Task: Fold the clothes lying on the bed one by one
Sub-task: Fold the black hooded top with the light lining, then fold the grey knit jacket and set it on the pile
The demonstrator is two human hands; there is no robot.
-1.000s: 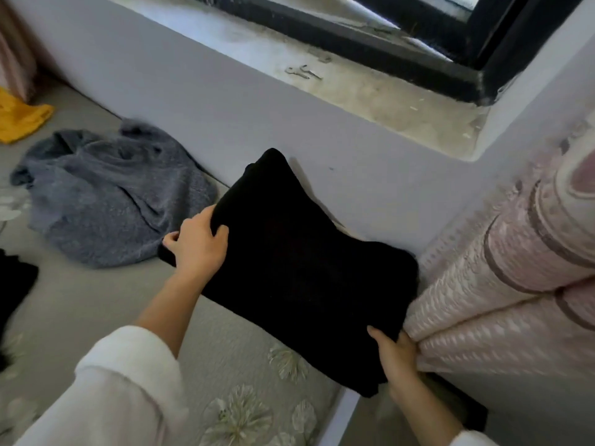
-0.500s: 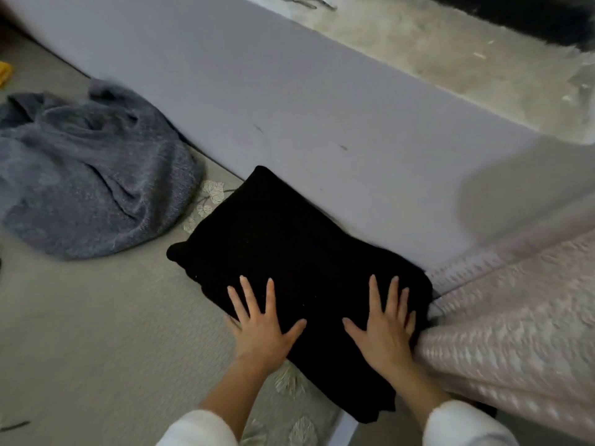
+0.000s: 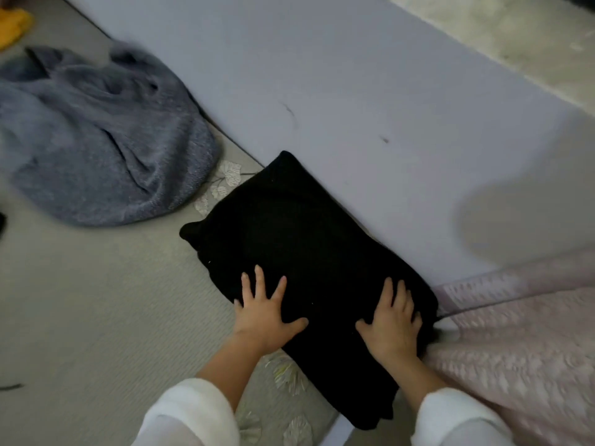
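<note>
A second ago you had the folded black garment [image 3: 289, 246] lifted off the bed [image 3: 80, 300], one hand gripping each end. Now it lies flat on the bed, and both hands have let go of the edges and moved on top of it. Your left hand [image 3: 267, 313] rests palm down on the near left part of the cloth with its fingers [image 3: 259, 278] spread and straight. Your right hand [image 3: 391, 329] does the same on the near right part, its fingers [image 3: 388, 291] pointing toward the wall [image 3: 322, 91]. Neither hand is grasping anything; both are released and pressing flat.

That suggests this piece is done: folded, set down, and getting a last smoothing. The garment sits in the corner of the bed, its far edge along the foot of the wall and its right end touching the pink quilt [image 3: 515, 349]. Its near end hangs a little past the bed's edge, so you may want to nudge it inward before you let it be.

The garment lies directly under your palms and runs on well beyond your fingertips toward the wall. The grey sweater [image 3: 96, 140] lies crumpled and unfolded to the left, apart from the black piece, and looks like the likely next one. A yellow cloth [image 3: 13, 25] shows at the far left corner.
</note>
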